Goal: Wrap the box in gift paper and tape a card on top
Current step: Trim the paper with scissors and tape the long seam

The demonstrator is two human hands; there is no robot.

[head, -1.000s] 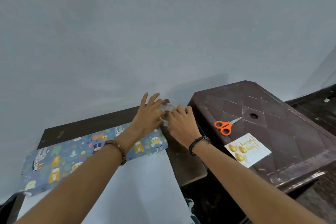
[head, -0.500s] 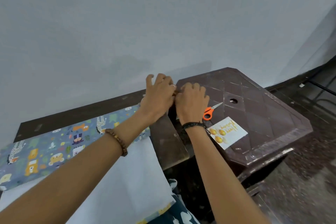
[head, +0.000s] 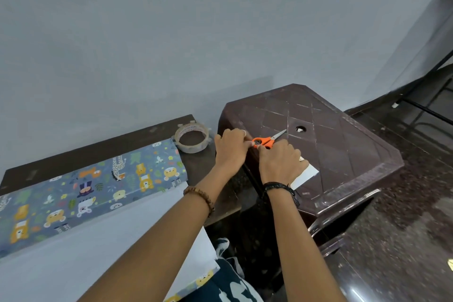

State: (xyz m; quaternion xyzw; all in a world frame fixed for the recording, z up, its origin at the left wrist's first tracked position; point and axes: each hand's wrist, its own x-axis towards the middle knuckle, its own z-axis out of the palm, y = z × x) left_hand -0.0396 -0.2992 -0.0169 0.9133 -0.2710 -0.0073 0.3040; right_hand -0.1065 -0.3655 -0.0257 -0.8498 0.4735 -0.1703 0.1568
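Note:
Orange-handled scissors (head: 267, 142) lie on the brown plastic stool (head: 343, 154), blades pointing up and right. My left hand (head: 230, 148) is pinched at the scissors' handle ring; whether it holds anything I cannot tell. Fingers of my right hand (head: 279, 163) curl over the lower handle. Under my right hand lies the white card (head: 306, 175), mostly hidden. A clear tape roll (head: 192, 138) sits on the dark table (head: 147, 133), left of my hands. Blue animal-print gift paper (head: 98, 184) lies along the table, white side (head: 98, 240) toward me. No bare box shows.
A grey wall rises straight behind the table and the stool. A narrow gap separates the table's right end from the stool. Dark speckled floor (head: 392, 240) spreads to the right, with a black metal frame (head: 429, 110) at the far right.
Both hands have left the tape roll, which now rests uncovered on the table, and moved right onto the scissors. The view has swung right and down.

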